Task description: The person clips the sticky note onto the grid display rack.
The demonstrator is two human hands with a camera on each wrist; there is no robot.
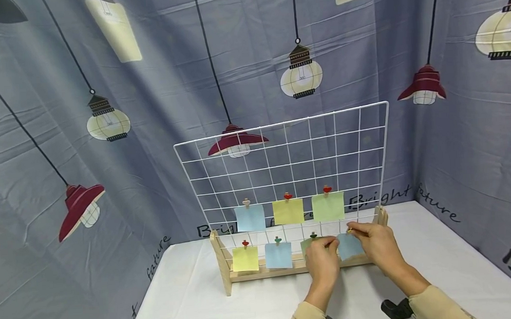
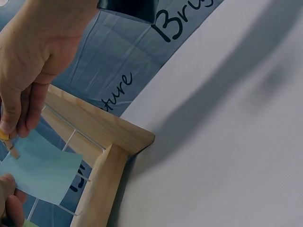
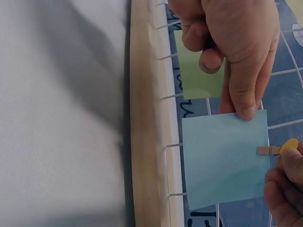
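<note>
A square light-blue sticky note (image 1: 349, 246) lies against the lower right of a white wire grid panel (image 1: 386, 103). My left hand (image 1: 323, 263) pinches its left edge between thumb and fingers. At the note's top edge, my right hand (image 1: 380, 245) pinches a small wooden clothespin (image 3: 264, 151) with a yellow heart on it. The clothespin's tips overlap the note in the right wrist view. Whether they also grip a wire cannot be told. A green note (image 3: 191, 71) hangs behind my left hand, partly hidden.
The grid stands in a wooden base (image 1: 221, 266) on a white table (image 1: 190, 310). Clothespins hold other notes on it: a yellow note (image 1: 245, 259), a blue note (image 1: 278, 255) and an upper row with a green note (image 1: 328, 207). A lamp-print curtain (image 1: 156, 112) hangs behind.
</note>
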